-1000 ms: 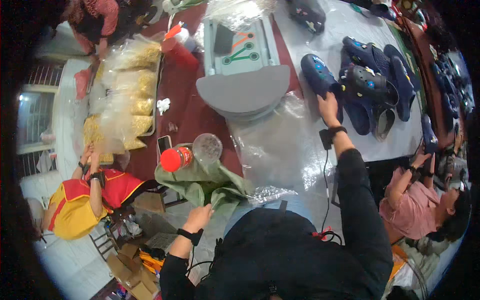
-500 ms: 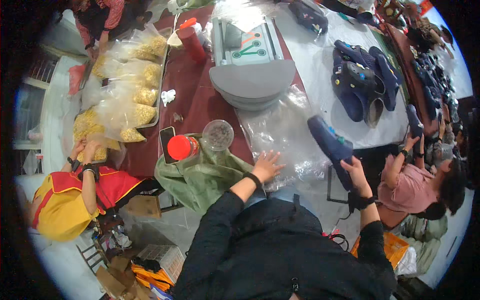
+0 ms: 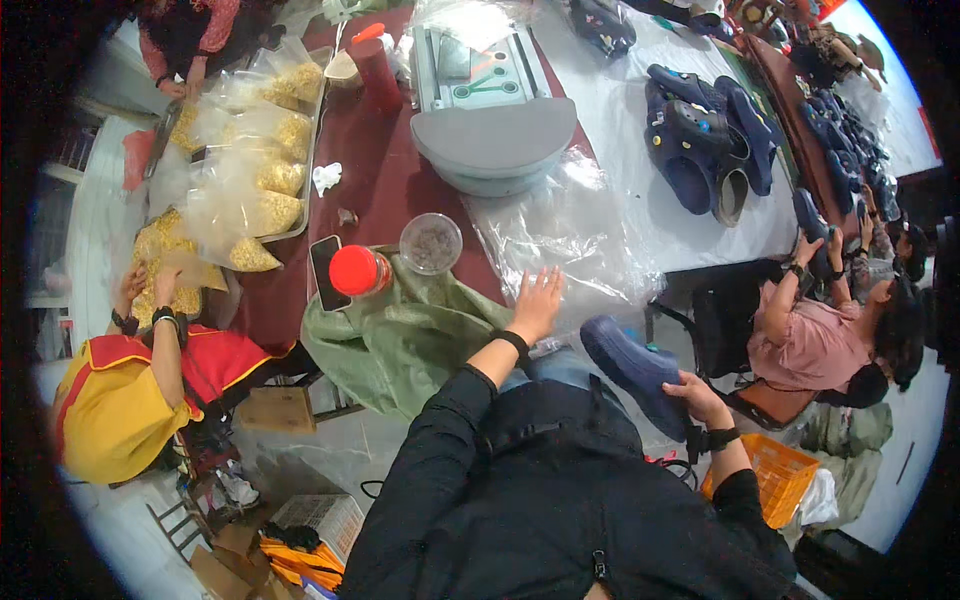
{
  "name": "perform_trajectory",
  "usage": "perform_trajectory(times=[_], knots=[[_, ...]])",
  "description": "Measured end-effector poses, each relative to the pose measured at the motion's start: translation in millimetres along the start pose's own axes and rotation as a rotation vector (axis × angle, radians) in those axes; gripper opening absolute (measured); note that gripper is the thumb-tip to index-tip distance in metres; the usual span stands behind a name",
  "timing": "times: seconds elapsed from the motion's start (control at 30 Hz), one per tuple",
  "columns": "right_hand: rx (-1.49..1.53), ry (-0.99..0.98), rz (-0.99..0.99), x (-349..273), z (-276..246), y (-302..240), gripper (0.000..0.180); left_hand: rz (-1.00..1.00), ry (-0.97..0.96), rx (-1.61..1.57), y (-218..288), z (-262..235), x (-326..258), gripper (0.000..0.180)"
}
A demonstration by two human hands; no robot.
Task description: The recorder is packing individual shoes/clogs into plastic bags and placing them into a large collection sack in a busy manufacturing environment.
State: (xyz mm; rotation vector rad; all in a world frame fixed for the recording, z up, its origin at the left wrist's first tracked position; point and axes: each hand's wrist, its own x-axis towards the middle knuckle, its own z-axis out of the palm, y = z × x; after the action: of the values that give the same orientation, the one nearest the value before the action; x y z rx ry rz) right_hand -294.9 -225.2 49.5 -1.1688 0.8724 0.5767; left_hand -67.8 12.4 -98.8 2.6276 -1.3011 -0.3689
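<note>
A dark blue clog [image 3: 632,372] is in my right hand [image 3: 700,398], gripped near one end with my fingers along its side. It is tilted in front of my body, off the table's near edge. My left hand [image 3: 538,303] lies with fingers stretched out on a stack of clear plastic bags [image 3: 580,235]. Beyond the bags stands a grey machine with a rounded front [image 3: 490,150]. Several dark blue clogs [image 3: 700,150] are piled on the white sheet to the right.
Left of the bags are a red-lidded jar [image 3: 358,272], a round clear tub [image 3: 431,244], a phone [image 3: 327,272] and green cloth [image 3: 400,340]. Bags of yellow pieces [image 3: 280,180] fill a tray. A person in yellow and red [image 3: 130,400] and one in pink [image 3: 810,335] work nearby.
My right hand has brought the clog down and to the left, nearer my body. My left hand has slid a little farther up over the plastic bags.
</note>
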Motion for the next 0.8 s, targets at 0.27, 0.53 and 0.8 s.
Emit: perform_trajectory(times=[0.27,0.53,0.8], knots=[[-0.226,-0.019,-0.164,17.6,45.1,-11.4,0.031,-0.02,0.289,-0.257,1.9,2.3,-2.4,0.065],[-0.205,0.038,-0.249,28.2,78.2,-29.2,0.028,-0.132,0.378,-0.416,-9.5,-9.7,-5.7,0.061],[-0.114,0.139,-0.236,36.3,96.9,-38.6,0.027,-0.035,0.407,-0.353,15.5,-24.2,-10.3,0.065]])
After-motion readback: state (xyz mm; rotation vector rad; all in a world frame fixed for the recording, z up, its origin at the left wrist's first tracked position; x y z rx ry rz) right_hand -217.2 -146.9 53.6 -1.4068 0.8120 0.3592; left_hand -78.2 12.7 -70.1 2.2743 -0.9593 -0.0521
